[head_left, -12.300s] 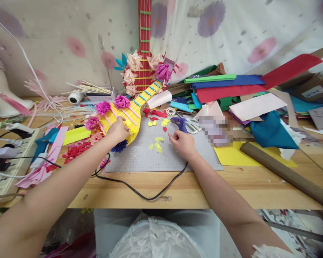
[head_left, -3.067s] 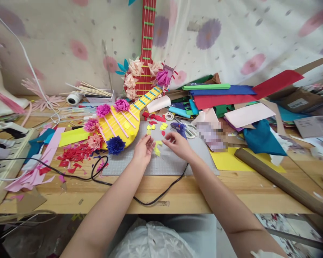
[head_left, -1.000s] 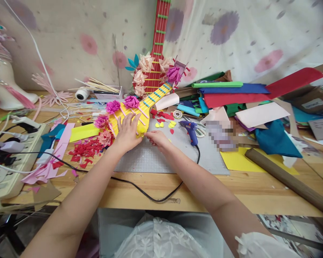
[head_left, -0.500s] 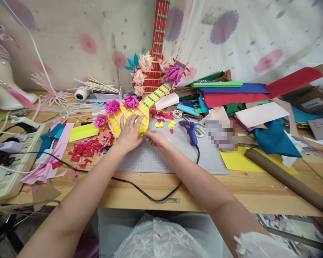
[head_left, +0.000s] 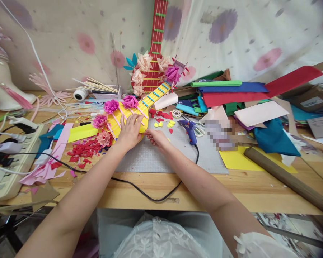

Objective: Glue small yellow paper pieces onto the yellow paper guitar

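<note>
A yellow paper guitar with pink strings and magenta paper flowers lies across the grey cutting mat. My left hand lies flat on its body, fingers spread. My right hand touches the guitar's lower right edge with its fingertips pinched together; whatever is between them is too small to make out. Yellow and red paper bits lie just beyond my right hand.
A blue glue gun lies on the mat, its black cord looping along the front edge. Red scraps and a power strip sit left. Coloured paper sheets and a brown tube fill the right. A red guitar leans at the back.
Three seconds ago both hands worked over the mat with yellow bits. Since then they have moved onto the yellow guitar's body and have stayed there, almost still, over the last second.
</note>
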A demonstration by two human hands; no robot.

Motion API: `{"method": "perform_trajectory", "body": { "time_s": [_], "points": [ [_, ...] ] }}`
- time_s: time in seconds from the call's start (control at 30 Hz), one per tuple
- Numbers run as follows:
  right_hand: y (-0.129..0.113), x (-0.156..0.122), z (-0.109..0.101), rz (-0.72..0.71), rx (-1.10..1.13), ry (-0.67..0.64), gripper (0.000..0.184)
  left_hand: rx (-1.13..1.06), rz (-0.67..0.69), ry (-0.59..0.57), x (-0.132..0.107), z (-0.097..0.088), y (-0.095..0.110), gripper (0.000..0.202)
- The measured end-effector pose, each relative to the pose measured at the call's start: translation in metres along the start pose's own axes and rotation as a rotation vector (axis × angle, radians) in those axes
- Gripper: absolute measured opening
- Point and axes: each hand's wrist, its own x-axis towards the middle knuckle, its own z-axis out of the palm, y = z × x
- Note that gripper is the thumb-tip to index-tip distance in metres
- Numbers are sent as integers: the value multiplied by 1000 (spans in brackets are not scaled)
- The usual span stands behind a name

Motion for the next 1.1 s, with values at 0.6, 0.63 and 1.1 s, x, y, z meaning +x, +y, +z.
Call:
{"method": "perform_trajectory", "body": {
  "time_s": [0.6, 0.63, 1.1],
  "points": [
    [-1, 5, 1, -91, -131, 49, 17, 16, 17, -9, 3, -3, 0, 69],
    [0, 7, 1, -102, -145, 53, 17, 20, 13, -10, 3, -3, 0, 70],
    [-11, 5, -49, -265, -247, 145, 19, -255, -169, 249, 14, -28, 3, 63]
  ]
}}
